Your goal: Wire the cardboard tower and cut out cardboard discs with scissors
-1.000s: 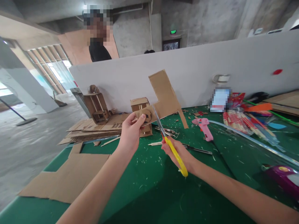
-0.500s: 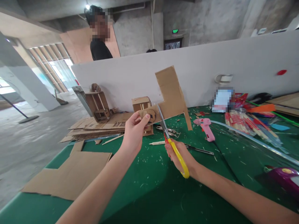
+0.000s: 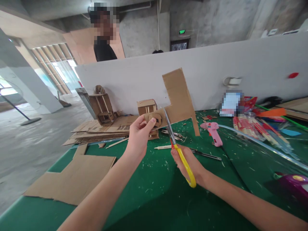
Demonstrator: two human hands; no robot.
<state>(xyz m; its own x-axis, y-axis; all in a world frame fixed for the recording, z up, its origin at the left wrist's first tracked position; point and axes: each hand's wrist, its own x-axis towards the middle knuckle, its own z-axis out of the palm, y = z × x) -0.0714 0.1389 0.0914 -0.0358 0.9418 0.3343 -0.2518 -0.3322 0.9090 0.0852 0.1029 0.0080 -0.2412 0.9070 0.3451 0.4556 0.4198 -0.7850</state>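
Note:
My left hand (image 3: 141,133) is closed on the narrow arm of a brown cardboard piece (image 3: 180,94), held up above the table. Under my thumb, a round cardboard disc (image 3: 157,120) with a dark mark lies against that arm. In my right hand (image 3: 186,162) is a pair of scissors (image 3: 183,163) with yellow and red handles. Their blades point up and cross the cardboard just right of the disc. How deep the cut goes, I cannot tell. A wooden stick (image 3: 163,147) and a utility knife (image 3: 207,154) lie beyond my right hand.
The green table (image 3: 149,195) carries a cut cardboard sheet (image 3: 79,176) at left and stacked cardboard (image 3: 96,130) behind it. A pink glue gun (image 3: 213,132) with its cord, packaged sticks (image 3: 252,128) and a phone (image 3: 231,103) sit right. A white partition (image 3: 204,70) stands behind; a person (image 3: 103,51) is beyond it.
The view has shifted very slightly, so everything sits a little further right. Both hands keep their grips, with the scissors still across the cardboard.

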